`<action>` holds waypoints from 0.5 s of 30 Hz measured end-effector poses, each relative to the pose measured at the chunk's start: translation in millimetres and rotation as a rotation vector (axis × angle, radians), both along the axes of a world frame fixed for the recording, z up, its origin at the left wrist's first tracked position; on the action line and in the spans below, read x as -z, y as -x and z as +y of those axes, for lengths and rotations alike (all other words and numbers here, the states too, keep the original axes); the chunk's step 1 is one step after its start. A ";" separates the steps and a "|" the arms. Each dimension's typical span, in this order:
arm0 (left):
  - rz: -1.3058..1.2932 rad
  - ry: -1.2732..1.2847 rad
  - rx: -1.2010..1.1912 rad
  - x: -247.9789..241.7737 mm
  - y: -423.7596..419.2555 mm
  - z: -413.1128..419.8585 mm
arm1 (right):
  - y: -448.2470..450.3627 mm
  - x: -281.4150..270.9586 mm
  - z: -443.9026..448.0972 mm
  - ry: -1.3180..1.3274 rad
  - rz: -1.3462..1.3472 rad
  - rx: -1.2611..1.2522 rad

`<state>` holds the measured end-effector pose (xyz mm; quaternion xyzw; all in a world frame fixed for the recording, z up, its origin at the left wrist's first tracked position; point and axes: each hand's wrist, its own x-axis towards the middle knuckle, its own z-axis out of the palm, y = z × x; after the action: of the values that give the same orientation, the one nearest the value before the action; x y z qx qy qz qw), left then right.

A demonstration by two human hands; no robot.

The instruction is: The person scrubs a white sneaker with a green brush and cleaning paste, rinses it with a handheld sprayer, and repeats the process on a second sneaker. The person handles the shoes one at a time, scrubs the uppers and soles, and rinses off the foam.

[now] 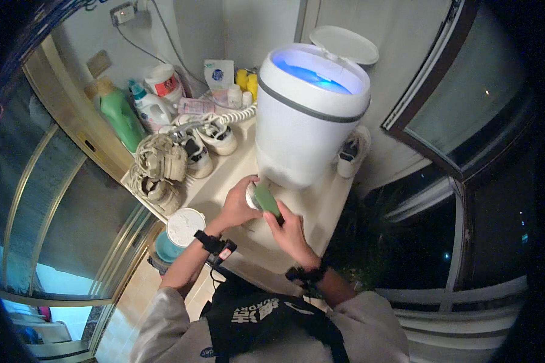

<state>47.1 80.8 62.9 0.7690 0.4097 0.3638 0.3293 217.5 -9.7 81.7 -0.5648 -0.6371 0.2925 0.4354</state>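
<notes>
Over the pale sink counter, my left hand is closed around a small white object, perhaps a shoe, mostly covered by my fingers. My right hand grips a green brush by its near end, its underside turned toward the white object. Just beyond both hands stands a white tub-shaped mini washing machine, its lid raised and blue light inside. To the left of my hands are white sneakers and beige sneakers with bundled laces or straps on top.
A white-powder tub sits at the counter's left edge above a teal basin. Behind the shoes stand a green bottle, a white detergent bottle and a coiled white hose. Another sneaker lies right of the washer, near the open window.
</notes>
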 end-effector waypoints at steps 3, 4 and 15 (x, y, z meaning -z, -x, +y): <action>0.032 0.142 0.023 -8.5 1.3 -3.7 | 1.3 -11.0 10.7 -0.018 0.011 -0.013; 0.040 0.074 0.029 -6.4 3.5 -3.5 | -1.3 -7.4 3.7 -0.019 0.001 -0.010; -0.010 0.057 0.007 -10.4 0.2 -3.2 | -6.6 8.5 -14.8 -0.119 -0.019 0.004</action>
<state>47.0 77.6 73.3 0.7589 0.4155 0.3549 0.3543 224.1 -24.4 73.2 -0.5417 -0.6565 0.2478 0.4627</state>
